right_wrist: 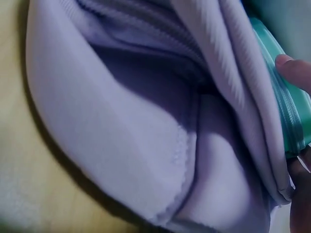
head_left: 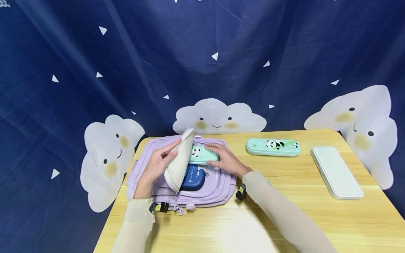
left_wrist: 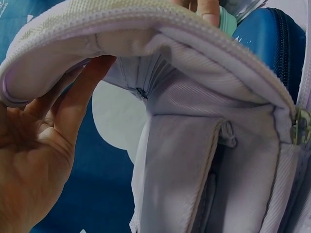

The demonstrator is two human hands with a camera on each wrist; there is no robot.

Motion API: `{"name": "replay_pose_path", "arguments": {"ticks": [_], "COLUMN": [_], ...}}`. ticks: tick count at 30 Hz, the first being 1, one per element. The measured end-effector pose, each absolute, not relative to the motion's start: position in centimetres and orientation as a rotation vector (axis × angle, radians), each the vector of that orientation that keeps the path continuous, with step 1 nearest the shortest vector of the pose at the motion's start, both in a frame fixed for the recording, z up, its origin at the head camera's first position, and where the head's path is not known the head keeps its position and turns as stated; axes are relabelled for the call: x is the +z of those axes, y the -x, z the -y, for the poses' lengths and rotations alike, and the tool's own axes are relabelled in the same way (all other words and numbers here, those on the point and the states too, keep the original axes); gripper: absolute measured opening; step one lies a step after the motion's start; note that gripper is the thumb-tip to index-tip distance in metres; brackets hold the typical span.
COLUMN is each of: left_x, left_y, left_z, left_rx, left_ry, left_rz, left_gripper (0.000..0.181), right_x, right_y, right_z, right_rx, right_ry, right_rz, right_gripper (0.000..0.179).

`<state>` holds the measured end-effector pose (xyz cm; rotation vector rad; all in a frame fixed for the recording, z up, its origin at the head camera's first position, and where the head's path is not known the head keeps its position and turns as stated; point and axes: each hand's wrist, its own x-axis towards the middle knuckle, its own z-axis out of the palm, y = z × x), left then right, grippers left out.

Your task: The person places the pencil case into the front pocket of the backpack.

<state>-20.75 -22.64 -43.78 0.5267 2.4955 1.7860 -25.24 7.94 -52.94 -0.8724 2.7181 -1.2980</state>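
Note:
A lavender backpack (head_left: 218,181) lies flat on the table, its front flap (head_left: 180,160) lifted to show a pale inner side. My left hand (head_left: 155,165) pinches that flap's edge between thumb and fingers; the left wrist view shows the flap (left_wrist: 194,43) bent over with a pocket below. My right hand (head_left: 228,160) grips the right end of a mint panda pencil case (head_left: 196,159), whose left end is partly hidden by the flap. In the right wrist view the mint case (right_wrist: 286,104) sits between thumb and fingers. Below it lies a dark blue "Dinosaur" case (head_left: 193,180).
To the right of the backpack, a second mint panda pencil case (head_left: 273,147) lies near the table's back edge. A white oblong case (head_left: 338,174) lies farther right. Behind the wooden table (head_left: 284,186) hangs a dark blue curtain (head_left: 202,45) with smiling clouds.

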Motion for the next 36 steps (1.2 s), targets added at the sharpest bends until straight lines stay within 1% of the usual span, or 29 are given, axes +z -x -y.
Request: {"name": "replay_pose_path", "arguments": {"ticks": [8, 18, 36], "left_x": [-43.9, -43.8, -44.1], "left_y": [20.7, 20.5, 19.9], "left_z": [22.7, 22.9, 22.5], "left_rx": [1.797, 1.837, 1.867], "left_ry": [-0.514, -0.476, -0.478], "left_rz": [-2.495, -2.465, -2.461], "left_gripper": [0.045, 0.046, 0.046], "right_x": [-53.2, -53.3, -54.1], "right_y": [24.5, 23.5, 23.3], "right_z": [-9.0, -10.3, -10.3], "right_rx": [-1.260, -1.368, -1.425], "right_ry": [0.864, 0.829, 0.855], "right_rz": [-2.789, -2.823, -2.862], "right_gripper": [0.072, 0.058, 0.049]}}
